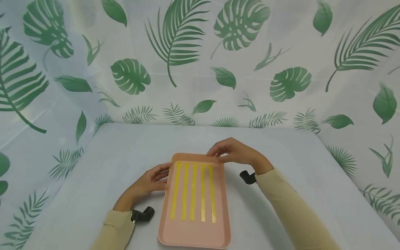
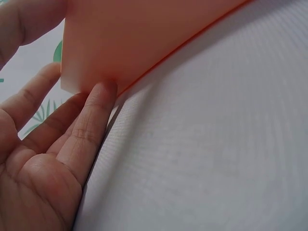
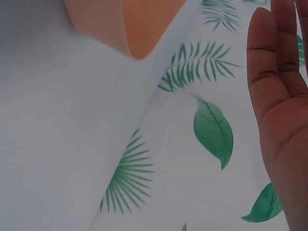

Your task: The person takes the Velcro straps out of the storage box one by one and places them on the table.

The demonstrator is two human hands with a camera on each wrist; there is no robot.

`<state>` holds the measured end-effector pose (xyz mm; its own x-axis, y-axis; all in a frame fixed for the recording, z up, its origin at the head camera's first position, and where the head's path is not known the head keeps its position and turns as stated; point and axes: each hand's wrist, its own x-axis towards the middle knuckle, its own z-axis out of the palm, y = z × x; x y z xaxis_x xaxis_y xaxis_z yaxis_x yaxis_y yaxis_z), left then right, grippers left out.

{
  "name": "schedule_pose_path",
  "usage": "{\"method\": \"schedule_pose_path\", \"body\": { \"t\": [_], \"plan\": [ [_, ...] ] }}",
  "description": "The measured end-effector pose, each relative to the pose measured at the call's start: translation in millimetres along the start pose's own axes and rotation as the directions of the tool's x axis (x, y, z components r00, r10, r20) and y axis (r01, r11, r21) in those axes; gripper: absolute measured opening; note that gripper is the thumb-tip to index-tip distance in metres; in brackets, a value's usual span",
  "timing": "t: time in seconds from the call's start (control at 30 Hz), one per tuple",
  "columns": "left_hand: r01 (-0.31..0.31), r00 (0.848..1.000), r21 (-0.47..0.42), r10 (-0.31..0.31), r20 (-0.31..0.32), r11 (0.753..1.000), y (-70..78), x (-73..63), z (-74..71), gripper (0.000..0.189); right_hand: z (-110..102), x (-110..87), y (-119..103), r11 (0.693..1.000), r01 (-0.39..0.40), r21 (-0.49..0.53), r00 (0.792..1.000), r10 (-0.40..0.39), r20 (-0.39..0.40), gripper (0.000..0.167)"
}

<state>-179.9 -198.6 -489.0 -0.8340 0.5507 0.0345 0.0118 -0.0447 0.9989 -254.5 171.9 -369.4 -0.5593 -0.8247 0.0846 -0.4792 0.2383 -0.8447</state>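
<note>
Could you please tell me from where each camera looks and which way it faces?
Head: worn on the head, facing forward and down at the pink tray with yellow strips; left hand, right hand and both sleeves show.
Left wrist: worn on the left wrist, looking at the tray's outer side; left palm and fingers show.
Right wrist: worn on the right wrist, looking past a tray corner towards the leaf-print backdrop; part of the right hand shows.
Shared: head and left wrist both show the left hand at the tray.

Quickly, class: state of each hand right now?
Left hand: open, touching the pink, rectangular, plastic-looking tray.
Right hand: open, at the tray's far right corner; contact unclear.
</note>
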Motion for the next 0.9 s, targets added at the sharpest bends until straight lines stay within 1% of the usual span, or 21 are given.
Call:
{"method": "schedule_pose_path", "body": {
  "t": [0.2, 0.4, 0.63, 0.73, 0.9],
  "plan": [
    [0.009, 1.0, -0.018, -0.009, 0.001, 1.0, -1.6, 0.0, -1.7, 0.088, 11, 26.4, 0, 0.999, -0.025, 0.035, 0.998, 0.023, 0.065, 0.024],
    [0.032, 0.999, -0.033, -0.032, 0.0, 0.999, -0.7, 0.7, -2.7, 0.089, 21, 48.4, 0, 0.998, -0.013, 0.066, 0.992, 0.004, 0.122, 0.026],
    [0.057, 0.998, -0.066, -0.056, 0.013, 0.996, -0.2, 0.9, -3.8, 0.093, 32, 67.9, 4, 0.996, 0.021, 0.089, 0.978, -0.039, 0.207, 0.027],
    [0.055, 0.998, -0.078, -0.053, 0.021, 0.995, -0.4, 0.5, -4.2, 0.095, 38, 74.9, 6, 0.996, 0.018, 0.082, 0.972, -0.036, 0.234, 0.027],
    [0.049, 0.999, -0.092, -0.047, 0.027, 0.995, -1.0, 0.3, -5.0, 0.096, 46, 85.6, 12, 0.998, 0.0, 0.067, 0.966, -0.017, 0.257, 0.026]
  ]
}}
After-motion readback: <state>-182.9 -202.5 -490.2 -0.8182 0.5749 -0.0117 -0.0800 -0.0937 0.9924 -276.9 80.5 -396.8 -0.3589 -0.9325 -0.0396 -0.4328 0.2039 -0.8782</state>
